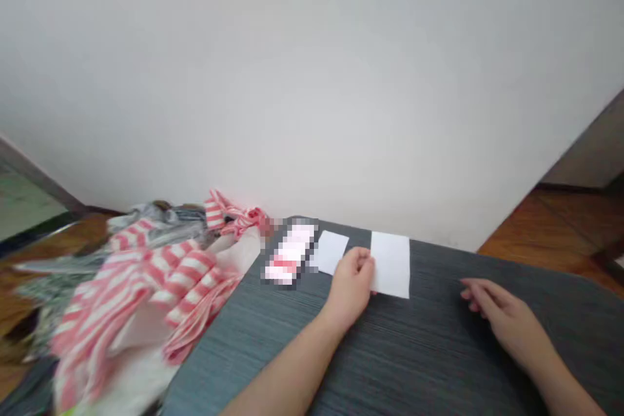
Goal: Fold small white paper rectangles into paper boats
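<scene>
My left hand (pixel 351 283) rests on the dark grey table (pixel 419 351), its fingertips closed on the left edge of a white paper (pixel 391 264) lying flat near the far edge. A smaller white paper (pixel 331 251) lies just to the left of that hand. My right hand (pixel 497 315) lies on the table to the right, fingers loosely curled, apart from the papers and holding nothing.
A blurred-out card-like item (pixel 291 253) lies left of the papers. A heap of red-and-white striped plastic bags (pixel 146 286) sits off the table's left side. A white wall (pixel 312 78) stands behind; wooden floor (pixel 560 227) shows at right.
</scene>
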Demonstrator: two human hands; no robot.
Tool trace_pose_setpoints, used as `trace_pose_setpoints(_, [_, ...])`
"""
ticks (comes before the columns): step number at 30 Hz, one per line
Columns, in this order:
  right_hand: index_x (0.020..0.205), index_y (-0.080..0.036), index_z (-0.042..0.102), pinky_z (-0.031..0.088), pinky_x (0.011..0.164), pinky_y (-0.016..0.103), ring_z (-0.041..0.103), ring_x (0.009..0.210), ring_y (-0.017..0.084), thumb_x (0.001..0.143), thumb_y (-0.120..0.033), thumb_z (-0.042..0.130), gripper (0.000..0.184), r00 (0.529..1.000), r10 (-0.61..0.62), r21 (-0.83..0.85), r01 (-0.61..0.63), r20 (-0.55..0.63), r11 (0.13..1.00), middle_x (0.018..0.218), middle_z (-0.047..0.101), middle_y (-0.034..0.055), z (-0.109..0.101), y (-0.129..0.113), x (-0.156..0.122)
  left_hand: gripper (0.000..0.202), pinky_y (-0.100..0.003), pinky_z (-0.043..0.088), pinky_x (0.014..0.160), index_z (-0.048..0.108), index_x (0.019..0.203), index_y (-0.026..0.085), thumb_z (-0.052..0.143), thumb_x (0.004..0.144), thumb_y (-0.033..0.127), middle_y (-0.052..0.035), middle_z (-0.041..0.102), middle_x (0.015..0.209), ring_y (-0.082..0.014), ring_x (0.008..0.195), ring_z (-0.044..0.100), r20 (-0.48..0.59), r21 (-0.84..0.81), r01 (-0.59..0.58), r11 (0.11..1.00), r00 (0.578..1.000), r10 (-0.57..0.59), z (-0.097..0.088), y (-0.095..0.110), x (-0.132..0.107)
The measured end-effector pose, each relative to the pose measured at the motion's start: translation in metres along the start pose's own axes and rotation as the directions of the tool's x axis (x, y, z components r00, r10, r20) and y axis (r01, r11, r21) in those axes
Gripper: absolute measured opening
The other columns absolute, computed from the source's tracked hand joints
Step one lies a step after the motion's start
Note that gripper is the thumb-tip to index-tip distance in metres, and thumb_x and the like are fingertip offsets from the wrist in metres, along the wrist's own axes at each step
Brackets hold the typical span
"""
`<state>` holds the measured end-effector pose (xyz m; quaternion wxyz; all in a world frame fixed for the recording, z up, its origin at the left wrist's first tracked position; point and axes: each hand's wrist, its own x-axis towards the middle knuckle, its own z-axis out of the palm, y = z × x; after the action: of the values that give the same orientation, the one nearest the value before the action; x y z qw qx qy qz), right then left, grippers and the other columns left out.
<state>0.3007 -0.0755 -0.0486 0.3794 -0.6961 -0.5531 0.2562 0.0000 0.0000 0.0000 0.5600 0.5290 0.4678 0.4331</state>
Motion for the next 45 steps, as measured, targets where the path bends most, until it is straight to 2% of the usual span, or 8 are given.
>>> trace_pose_setpoints(4, [0.112, -0.017, 0.066, 0.052, 0.073, 0.033, 0.064, 0.075, 0.021, 0.091, -0.052, 0.047, 0.045, 1.0, -0.006, -0.009, 0.006, -0.008, 1.0, 0.093, 0.072, 0.01, 0.001, 0.0, 0.0, 0.011, -0.021, 0.04, 0.051, 0.059, 0.084, 0.016, 0.051, 0.085, 0.024, -0.001, 0.061, 0.069, -0.0126, 0.057, 0.055, 0.064, 0.182, -0.011, 0.983, 0.998, 0.0, 0.008, -0.019, 0.0])
trace_pose_setpoints(8, [0.112, -0.017, 0.067, 0.054, 0.072, 0.034, 0.066, 0.074, 0.022, 0.089, -0.052, 0.049, 0.045, 1.0, -0.004, -0.028, 0.004, -0.018, 1.0, 0.091, 0.074, 0.0099, 0.005, -0.004, 0.001, 0.011, -0.022, 0.038, 0.054, 0.06, 0.08, 0.016, 0.052, 0.084, 0.022, 0.0001, 0.06, 0.065, -0.0121, 0.058, 0.052, 0.081, 0.267, -0.081, 0.96, 0.995, 0.061, 0.005, -0.022, -0.001])
trace_pose_setpoints(20, [0.104, -0.019, 0.07, 0.049, 0.09, 0.041, 0.066, 0.099, 0.027, 0.092, -0.036, 0.05, 0.029, 0.98, -0.191, -0.153, 0.197, 0.052, 0.968, 0.105, 0.072, 0.0107, 0.032, -0.063, -0.001, 0.023, -0.021, 0.04, 0.043, 0.054, 0.081, 0.017, 0.057, 0.084, 0.04, 0.0046, 0.053, 0.056, -0.0116, 0.046, 0.05, 0.162, 0.024, 0.007, 1.0, 0.987, -0.011, -0.003, -0.024, 0.002])
trace_pose_setpoints(25, [0.115, -0.015, 0.063, 0.052, 0.068, 0.033, 0.066, 0.068, 0.018, 0.092, -0.034, 0.05, 0.032, 0.967, -0.045, 0.054, 0.032, 0.252, 0.998, 0.092, 0.072, 0.009, 0.046, -0.093, 0.001, 0.023, -0.021, 0.04, 0.046, 0.054, 0.081, 0.017, 0.057, 0.085, 0.04, 0.0037, 0.056, 0.057, -0.0112, 0.048, 0.05, 0.192, -0.004, -0.013, 1.0, 0.981, 0.013, -0.004, -0.024, 0.002])
trace_pose_setpoints(28, [0.105, -0.016, 0.062, 0.048, 0.057, 0.026, 0.061, 0.058, 0.014, 0.09, -0.029, 0.052, 0.023, 0.952, -0.024, 0.205, -0.041, 0.306, 0.978, 0.08, 0.069, 0.0044, 0.058, -0.104, 0.003, 0.021, -0.02, 0.04, 0.046, 0.054, 0.083, 0.017, 0.057, 0.084, 0.038, 0.0042, 0.056, 0.058, -0.0107, 0.048, 0.049, 0.214, -0.02, -0.008, 1.0, 0.977, 0.012, -0.004, -0.023, 0.001])
trace_pose_setpoints(33, [0.076, -0.019, 0.053, 0.039, 0.048, 0.022, 0.053, 0.047, 0.012, 0.088, -0.031, 0.055, 0.016, 0.966, -0.024, 0.253, -0.044, 0.258, 0.966, 0.053, 0.053, -0.0053, 0.075, -0.099, 0.003, 0.02, -0.02, 0.038, 0.045, 0.053, 0.083, 0.018, 0.057, 0.084, 0.037, 0.0067, 0.05, 0.054, -0.0104, 0.046, 0.046, 0.223, -0.013, 0.005, 1.0, 0.975, -0.002, -0.004, -0.021, -0.001])
trace_pose_setpoints(39, [0.079, -0.021, 0.049, 0.036, 0.046, 0.022, 0.049, 0.042, 0.011, 0.09, -0.031, 0.052, 0.016, 0.975, -0.036, 0.229, -0.016, 0.218, 0.973, 0.05, 0.051, -0.0078, 0.078, -0.089, -0.004, 0.017, -0.02, 0.037, 0.048, 0.054, 0.085, 0.018, 0.058, 0.085, 0.034, 0.0055, 0.053, 0.056, -0.0103, 0.048, 0.046, 0.27, 0.013, 0.0, 1.0, 0.963, -0.004, -0.003, -0.018, -0.003])
trace_pose_setpoints(45, [0.09, -0.019, 0.056, 0.042, 0.051, 0.023, 0.053, 0.052, 0.011, 0.091, -0.032, 0.053, 0.013, 0.968, -0.099, 0.319, 0.022, 0.229, 0.948, 0.066, 0.058, -0.003, 0.077, -0.09, -0.009, 0.023, -0.021, 0.038, 0.052, 0.063, 0.097, 0.016, 0.057, 0.087, 0.035, 0.0013, 0.06, 0.065, -0.0124, 0.055, 0.05, 0.328, 0.08, -0.053, 0.995, 0.944, 0.024, -0.007, -0.016, -0.004])
